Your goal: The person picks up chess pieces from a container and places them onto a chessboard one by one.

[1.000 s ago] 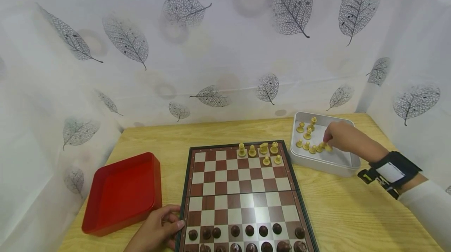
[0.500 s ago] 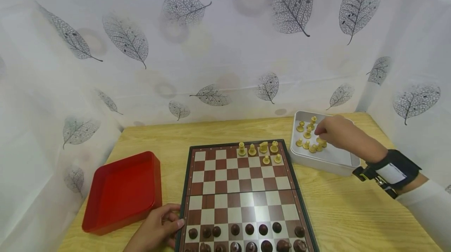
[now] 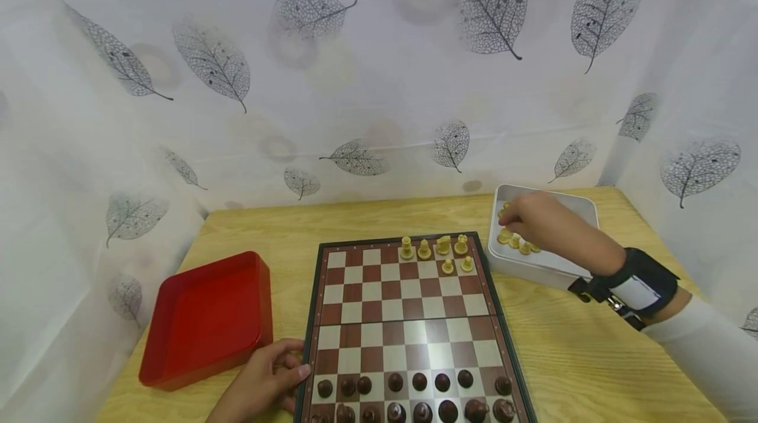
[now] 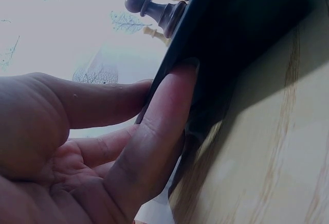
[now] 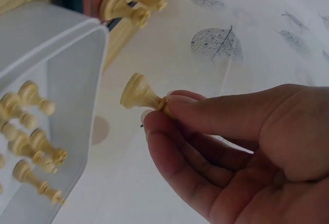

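Note:
In the right wrist view a pale yellow chess pawn (image 5: 138, 91) is pinched at its top by the thumb and fingertips of my right hand (image 3: 547, 225). Its base points away from the hand, and its head is hidden by the fingers. That hand is above the left part of a white box (image 3: 521, 270) in which several pale chess pieces (image 5: 33, 149) lie. My left hand (image 3: 263, 377) grips the left edge of the chessboard (image 3: 372, 337), thumb and fingers on either side of the rim. Dark chess pieces (image 3: 419, 381) line the board's near rows.
Several pale pieces, including a rook (image 3: 406, 249), stand at the board's far right, with two pale pawns (image 3: 447, 266) in front of them. A red tray (image 3: 207, 318) sits left of the board. The wooden table (image 3: 266, 232) ends at a leaf-patterned curtain (image 3: 367, 81) behind.
My right hand has lifted the pawn from among the pieces in the white box and moved left toward the board. The left hand keeps its hold on the board's edge.

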Motion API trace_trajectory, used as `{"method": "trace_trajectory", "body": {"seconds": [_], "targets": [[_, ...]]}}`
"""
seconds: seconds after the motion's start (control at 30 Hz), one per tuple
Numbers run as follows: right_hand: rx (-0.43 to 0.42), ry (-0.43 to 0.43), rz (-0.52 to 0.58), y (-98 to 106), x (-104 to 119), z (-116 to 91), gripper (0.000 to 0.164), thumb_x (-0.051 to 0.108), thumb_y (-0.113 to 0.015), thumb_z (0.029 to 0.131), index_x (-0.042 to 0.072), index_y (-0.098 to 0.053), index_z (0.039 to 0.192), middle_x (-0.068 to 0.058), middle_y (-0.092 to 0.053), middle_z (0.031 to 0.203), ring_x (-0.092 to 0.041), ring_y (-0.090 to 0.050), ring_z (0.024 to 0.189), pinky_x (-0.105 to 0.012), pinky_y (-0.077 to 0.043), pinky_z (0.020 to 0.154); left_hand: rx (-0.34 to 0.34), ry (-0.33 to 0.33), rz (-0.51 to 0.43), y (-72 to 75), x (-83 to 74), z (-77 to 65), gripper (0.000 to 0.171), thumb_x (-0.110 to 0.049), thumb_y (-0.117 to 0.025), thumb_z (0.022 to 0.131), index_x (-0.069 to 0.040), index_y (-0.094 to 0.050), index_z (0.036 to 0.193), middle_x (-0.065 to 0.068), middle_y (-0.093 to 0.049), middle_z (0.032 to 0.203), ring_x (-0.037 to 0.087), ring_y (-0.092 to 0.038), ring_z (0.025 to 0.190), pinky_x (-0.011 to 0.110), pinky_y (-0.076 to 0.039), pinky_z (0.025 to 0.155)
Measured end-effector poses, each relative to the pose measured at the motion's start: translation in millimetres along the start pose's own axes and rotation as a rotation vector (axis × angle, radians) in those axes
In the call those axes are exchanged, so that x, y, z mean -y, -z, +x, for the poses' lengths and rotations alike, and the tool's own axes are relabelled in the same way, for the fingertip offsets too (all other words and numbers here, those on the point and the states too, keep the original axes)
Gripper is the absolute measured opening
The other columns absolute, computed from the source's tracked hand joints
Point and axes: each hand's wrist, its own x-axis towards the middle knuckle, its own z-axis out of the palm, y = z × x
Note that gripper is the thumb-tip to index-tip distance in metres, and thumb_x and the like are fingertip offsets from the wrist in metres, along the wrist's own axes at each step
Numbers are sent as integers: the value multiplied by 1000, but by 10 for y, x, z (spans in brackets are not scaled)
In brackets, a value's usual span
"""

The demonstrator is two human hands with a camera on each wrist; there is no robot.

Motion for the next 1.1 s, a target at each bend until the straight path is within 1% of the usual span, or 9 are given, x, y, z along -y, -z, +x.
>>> {"method": "trace_trajectory", "body": {"seconds": [0.07,0.2,0.27,0.4,0.63,0.77,0.87,1.0,1.1], "targets": [[-5,14,5,2,72,24,12,-4,-74,89,-1,-81,98,-13,-78,92,-24,-72,82,-39,-62,71,1,0,-1,1,-4,-3,69,-25,-76,95,11,-46,146,8,-70,97,19,-71,78,40,-67,69],[6,30,26,0,226,78,13,-4,-72,91,1,-81,99,-14,-78,97,-28,-73,87,-41,-64,74,14,-19,-13,8,2,-15,70,-26,-76,95,12,-46,146,9,-69,96,20,-71,78,41,-66,69],[-2,52,35,-18,299,113,13,-5,-72,90,1,-81,98,-15,-79,98,-31,-74,90,-42,-64,76,21,-30,-15,14,7,-19,70,-26,-76,95,12,-46,145,9,-69,96,20,-71,78,41,-66,68],[-2,85,57,-68,436,187,15,-5,-71,91,2,-82,98,-14,-79,100,-31,-76,93,-43,-64,78,18,-31,-9,15,7,-17,70,-27,-76,95,12,-46,145,9,-69,96,20,-71,77,41,-66,68],[32,100,86,-156,615,289,17,-5,-68,93,2,-82,100,-13,-79,103,-27,-75,93,-40,-64,78,25,-30,-11,22,2,-19,72,-28,-76,95,13,-45,146,9,-69,96,20,-70,77,40,-67,69],[44,122,84,-209,677,329,17,-4,-67,94,5,-82,93,-11,-78,97,-22,-73,87,-38,-63,75,28,-22,-18,21,9,-8,72,-29,-75,96,12,-45,146,9,-70,97,20,-71,79,40,-67,70],[52,123,96,-243,705,352,19,-4,-67,94,6,-82,91,-11,-78,96,-19,-72,83,-36,-63,74,31,-17,-26,19,15,2,72,-28,-75,96,12,-45,147,9,-70,98,20,-71,81,41,-67,71],[76,106,124,-265,744,379,17,-2,-68,95,6,-83,96,-12,-79,101,-18,-73,83,-34,-64,74,35,-18,-30,22,16,1,71,-28,-75,96,12,-45,146,8,-71,98,20,-71,80,40,-67,71],[89,114,133,-286,763,402,17,-1,-68,95,6,-83,98,-11,-79,102,-17,-73,84,-33,-64,74,41,-31,-31,29,12,-7,71,-27,-75,96,13,-45,146,8,-70,97,20,-71,79,41,-67,70]]}}
